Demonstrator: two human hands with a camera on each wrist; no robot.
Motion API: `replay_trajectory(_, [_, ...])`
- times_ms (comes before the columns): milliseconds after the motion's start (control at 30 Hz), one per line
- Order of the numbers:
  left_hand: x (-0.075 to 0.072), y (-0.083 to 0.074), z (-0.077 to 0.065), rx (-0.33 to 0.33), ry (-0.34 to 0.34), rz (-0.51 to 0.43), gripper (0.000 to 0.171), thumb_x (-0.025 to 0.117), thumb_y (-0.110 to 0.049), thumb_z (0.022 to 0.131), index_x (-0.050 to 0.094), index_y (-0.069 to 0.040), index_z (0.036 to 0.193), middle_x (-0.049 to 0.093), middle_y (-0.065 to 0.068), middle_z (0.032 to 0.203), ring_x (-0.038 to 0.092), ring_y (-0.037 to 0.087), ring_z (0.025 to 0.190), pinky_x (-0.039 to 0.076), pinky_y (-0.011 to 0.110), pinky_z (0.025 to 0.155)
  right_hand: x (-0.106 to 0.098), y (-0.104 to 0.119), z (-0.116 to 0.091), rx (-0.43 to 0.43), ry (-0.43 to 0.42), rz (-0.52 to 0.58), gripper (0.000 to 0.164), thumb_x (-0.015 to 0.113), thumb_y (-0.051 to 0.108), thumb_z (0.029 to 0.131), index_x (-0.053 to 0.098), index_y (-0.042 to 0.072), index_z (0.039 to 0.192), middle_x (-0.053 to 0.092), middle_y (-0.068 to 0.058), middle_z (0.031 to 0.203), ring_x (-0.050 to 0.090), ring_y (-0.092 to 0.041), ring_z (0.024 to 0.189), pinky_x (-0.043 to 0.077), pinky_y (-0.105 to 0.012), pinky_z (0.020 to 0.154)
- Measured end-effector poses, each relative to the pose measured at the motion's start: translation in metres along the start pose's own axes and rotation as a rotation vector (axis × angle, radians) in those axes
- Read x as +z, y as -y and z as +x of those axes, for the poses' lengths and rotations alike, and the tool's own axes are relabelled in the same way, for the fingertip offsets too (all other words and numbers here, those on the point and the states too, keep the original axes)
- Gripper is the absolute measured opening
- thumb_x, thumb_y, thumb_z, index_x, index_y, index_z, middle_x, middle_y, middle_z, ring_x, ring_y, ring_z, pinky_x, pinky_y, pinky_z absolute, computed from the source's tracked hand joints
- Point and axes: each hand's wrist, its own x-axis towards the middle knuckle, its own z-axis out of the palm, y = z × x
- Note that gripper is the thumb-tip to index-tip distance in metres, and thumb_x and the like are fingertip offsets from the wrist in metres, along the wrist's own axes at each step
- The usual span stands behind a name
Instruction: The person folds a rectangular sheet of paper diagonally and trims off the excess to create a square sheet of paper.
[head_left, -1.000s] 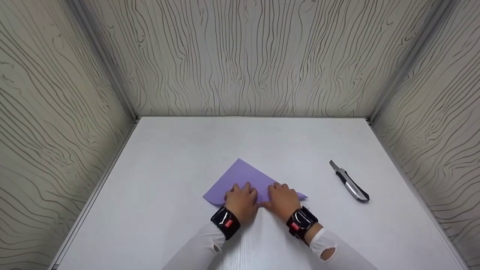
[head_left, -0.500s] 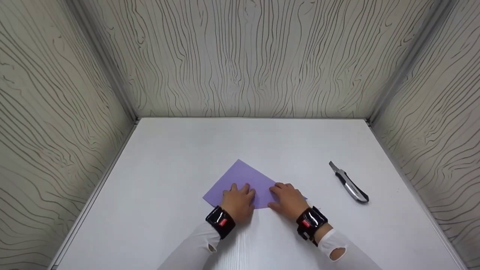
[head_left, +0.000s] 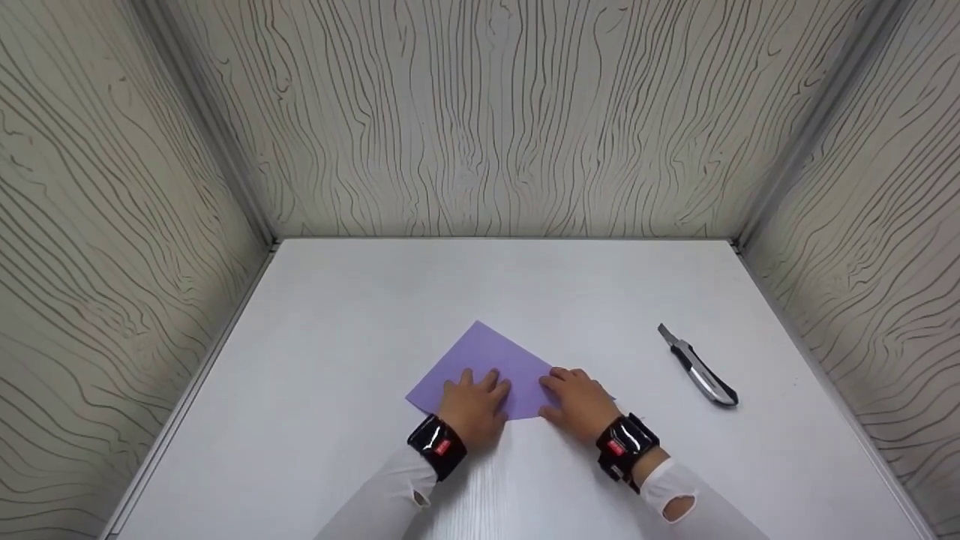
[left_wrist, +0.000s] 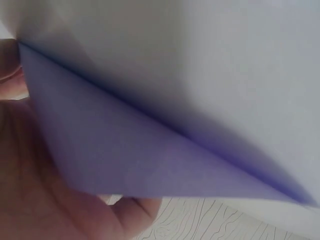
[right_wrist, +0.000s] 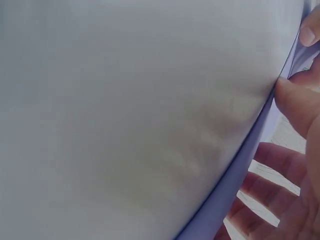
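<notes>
A purple sheet of paper (head_left: 487, 349), folded over with its fold along the near side, lies on the white table (head_left: 337, 315). My left hand (head_left: 472, 411) rests spread on its left half, fingers pressing it flat. On the right half lies my right hand (head_left: 581, 403), with its fingertips on the sheet and its thumb at the near edge. The left wrist view shows the paper (left_wrist: 120, 145) up close, its left part standing slightly off the table. In the right wrist view, the right thumb (right_wrist: 292, 102) touches the folded edge, fingers apart.
To the right lies a utility knife (head_left: 703, 373) with its blade out, pointing away and left. Wood-patterned panels (head_left: 480, 120) enclose the table at the back and both sides.
My right hand has slid rightward along the paper's near edge, and my left hand has shifted a little left. The sheet's near edge has flattened. The knife stays put.
</notes>
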Motion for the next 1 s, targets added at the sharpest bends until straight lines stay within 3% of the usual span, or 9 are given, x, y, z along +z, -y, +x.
replay_trajectory(233, [-0.009,0.000,-0.004,0.008,0.018,0.006,0.055,0.051,-0.044,0.109,0.052,-0.032,0.162,0.053,-0.003,0.169,0.057,0.041,0.146,0.057,0.064,0.106,-0.011,-0.008,-0.004,-0.059,0.068,0.036,0.048,0.076,0.017,0.100,0.067,0.002,0.144,0.062,-0.026,0.154,0.060,-0.046,0.142,0.050,-0.063,0.118])
replay_trajectory(467, [-0.014,0.004,-0.005,0.030,-0.023,-0.019,0.053,0.056,-0.043,0.106,0.057,-0.033,0.158,0.059,-0.003,0.164,0.059,0.036,0.138,0.055,0.060,0.103,-0.011,-0.010,-0.004,-0.129,0.012,0.024,0.045,0.078,0.009,0.095,0.071,-0.002,0.137,0.067,-0.027,0.146,0.065,-0.046,0.132,0.055,-0.061,0.111])
replay_trajectory(767, [-0.017,0.019,-0.004,0.086,0.045,-0.058,0.055,0.061,-0.046,0.106,0.053,-0.040,0.160,0.053,-0.005,0.169,0.055,0.036,0.147,0.048,0.066,0.117,-0.012,-0.011,-0.001,-0.088,0.034,0.058,0.046,0.079,0.011,0.094,0.072,0.001,0.138,0.066,-0.025,0.148,0.064,-0.046,0.130,0.055,-0.062,0.110])
replay_trajectory(867, [-0.017,0.019,-0.004,0.105,0.017,-0.032,0.052,0.063,-0.046,0.105,0.058,-0.039,0.156,0.058,-0.004,0.164,0.057,0.034,0.143,0.050,0.064,0.114,-0.012,-0.011,-0.001,-0.082,0.042,0.059,0.045,0.078,0.011,0.094,0.072,0.002,0.138,0.066,-0.024,0.149,0.065,-0.046,0.129,0.055,-0.060,0.110])
replay_trajectory(1000, [-0.015,0.015,-0.005,0.162,-0.102,0.065,0.035,0.069,-0.040,0.102,0.074,-0.030,0.134,0.073,-0.001,0.137,0.065,0.027,0.125,0.056,0.056,0.104,-0.013,-0.011,0.000,-0.091,0.038,0.056,0.044,0.079,0.011,0.094,0.073,0.003,0.137,0.067,-0.024,0.148,0.066,-0.046,0.126,0.056,-0.060,0.108])
